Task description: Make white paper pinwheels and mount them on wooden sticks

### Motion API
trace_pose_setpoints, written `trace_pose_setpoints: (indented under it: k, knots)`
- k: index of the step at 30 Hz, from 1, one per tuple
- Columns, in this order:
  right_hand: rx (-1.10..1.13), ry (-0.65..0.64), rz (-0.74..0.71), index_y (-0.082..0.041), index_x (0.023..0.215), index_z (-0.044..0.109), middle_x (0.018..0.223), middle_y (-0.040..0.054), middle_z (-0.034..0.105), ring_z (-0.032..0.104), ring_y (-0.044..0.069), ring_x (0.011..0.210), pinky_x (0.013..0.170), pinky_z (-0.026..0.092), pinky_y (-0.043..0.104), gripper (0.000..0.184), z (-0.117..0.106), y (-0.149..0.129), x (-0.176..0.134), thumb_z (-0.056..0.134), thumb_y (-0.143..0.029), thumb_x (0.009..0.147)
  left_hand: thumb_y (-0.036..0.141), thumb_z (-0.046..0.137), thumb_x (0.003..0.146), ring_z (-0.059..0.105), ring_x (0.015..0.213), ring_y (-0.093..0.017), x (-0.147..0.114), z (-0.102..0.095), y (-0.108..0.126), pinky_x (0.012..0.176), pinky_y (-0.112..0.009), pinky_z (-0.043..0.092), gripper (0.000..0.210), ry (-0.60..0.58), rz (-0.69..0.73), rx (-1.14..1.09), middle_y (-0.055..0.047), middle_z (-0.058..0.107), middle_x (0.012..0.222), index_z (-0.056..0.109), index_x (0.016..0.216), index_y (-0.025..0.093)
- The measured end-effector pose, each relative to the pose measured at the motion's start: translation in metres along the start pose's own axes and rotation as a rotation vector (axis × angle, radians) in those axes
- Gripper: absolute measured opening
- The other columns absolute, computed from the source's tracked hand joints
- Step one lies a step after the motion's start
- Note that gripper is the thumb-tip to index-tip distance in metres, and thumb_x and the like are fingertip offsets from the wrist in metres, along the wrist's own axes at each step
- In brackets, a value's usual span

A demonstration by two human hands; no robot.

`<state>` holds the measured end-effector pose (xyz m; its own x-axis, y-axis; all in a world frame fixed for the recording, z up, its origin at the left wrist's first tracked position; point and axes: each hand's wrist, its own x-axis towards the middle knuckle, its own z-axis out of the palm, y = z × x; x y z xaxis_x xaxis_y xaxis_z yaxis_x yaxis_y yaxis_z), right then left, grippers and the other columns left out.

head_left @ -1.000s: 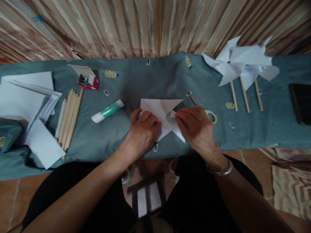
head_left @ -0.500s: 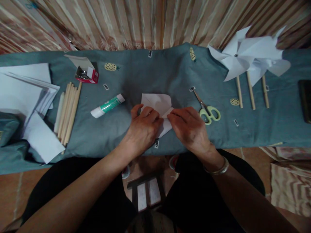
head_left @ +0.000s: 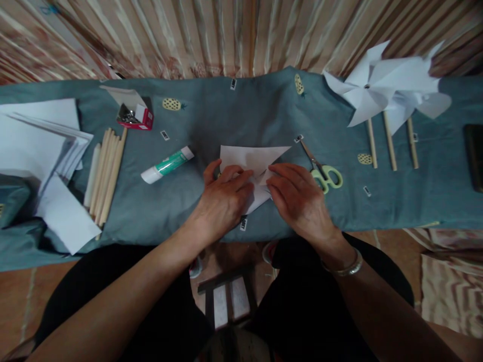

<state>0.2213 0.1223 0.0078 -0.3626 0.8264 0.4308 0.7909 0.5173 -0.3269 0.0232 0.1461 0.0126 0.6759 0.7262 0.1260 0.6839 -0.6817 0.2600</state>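
A white sheet of paper (head_left: 241, 155) with slits lies on the cloth in front of me, its upper right corner flat and pointing right. My left hand (head_left: 226, 193) is closed on the left and middle part of this sheet, its fingertips bunched near the centre. My right hand (head_left: 296, 193) is at the right side, curled fingers touching a small raised flap there; the thumb is mostly hidden. Just right of that hand rest scissors (head_left: 320, 173) with green handles. To the left lies a glue stick (head_left: 168, 164) with a green label.
White paper pinwheels (head_left: 372, 85) on wooden sticks lie at the right. A red box (head_left: 138, 116) of small metal pieces stands open at the left. Several wooden sticks (head_left: 107, 176) and stacked paper sheets (head_left: 33, 136) lie farther left. A dark object (head_left: 473, 157) sits at the right edge.
The sheet's upper right corner, curled in before, now lies spread to the right. My right hand has shifted slightly right and its fingers have loosened; my left hand has barely moved.
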Motion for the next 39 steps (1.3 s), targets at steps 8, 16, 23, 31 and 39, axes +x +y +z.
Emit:
trace_pose_setpoints:
  k: [8, 16, 23, 31, 39]
  knots:
    - [-0.001, 0.029, -0.003, -0.018, 0.099, 0.069, 0.112, 0.0105, 0.071, 0.062, 0.025, 0.107, 0.094, 0.054, 0.043, 0.017, 0.0, 0.002, 0.001, 0.053, -0.016, 0.095, 0.017, 0.044, 0.094, 0.053, 0.121, -0.027, 0.0, 0.001, 0.0, 0.114, -0.059, 0.024, 0.027, 0.004, -0.008, -0.001, -0.004, 0.065, 0.13, 0.069, 0.103, 0.026]
    - [-0.078, 0.03, -0.086, -0.017, 0.097, 0.07, 0.105, 0.0077, 0.073, 0.061, 0.023, 0.097, 0.087, 0.055, 0.036, 0.018, 0.011, 0.002, 0.007, 0.052, -0.016, 0.095, 0.016, 0.044, 0.094, 0.053, 0.121, -0.027, -0.001, 0.002, 0.0, 0.114, -0.058, 0.022, 0.027, 0.007, -0.006, -0.003, -0.005, 0.064, 0.131, 0.068, 0.103, 0.024]
    - [-0.062, -0.063, -0.06, -0.021, 0.099, 0.07, 0.106, 0.0063, 0.071, 0.06, 0.023, 0.099, 0.088, 0.054, 0.039, 0.022, 0.012, 0.002, 0.008, 0.049, -0.016, 0.097, 0.017, 0.045, 0.094, 0.053, 0.122, -0.027, -0.002, 0.001, 0.001, 0.115, -0.057, 0.022, 0.026, 0.01, -0.011, -0.006, -0.004, 0.065, 0.129, 0.068, 0.105, 0.025]
    - [-0.113, -0.123, -0.077, -0.021, 0.102, 0.071, 0.105, 0.0066, 0.07, 0.06, 0.024, 0.1, 0.089, 0.053, 0.038, 0.024, 0.011, 0.002, 0.008, 0.047, -0.017, 0.098, 0.017, 0.045, 0.095, 0.054, 0.12, -0.027, -0.002, 0.003, 0.001, 0.113, -0.058, 0.024, 0.026, 0.036, 0.002, 0.029, -0.006, 0.066, 0.129, 0.068, 0.106, 0.021]
    - [-0.142, -0.124, -0.068, -0.018, 0.105, 0.071, 0.104, 0.007, 0.07, 0.058, 0.024, 0.099, 0.087, 0.052, 0.039, 0.024, 0.012, 0.002, 0.008, 0.048, -0.017, 0.097, 0.017, 0.043, 0.095, 0.055, 0.119, -0.026, -0.003, 0.004, 0.0, 0.113, -0.059, 0.026, 0.027, 0.052, 0.018, 0.026, -0.006, 0.066, 0.128, 0.067, 0.106, 0.02]
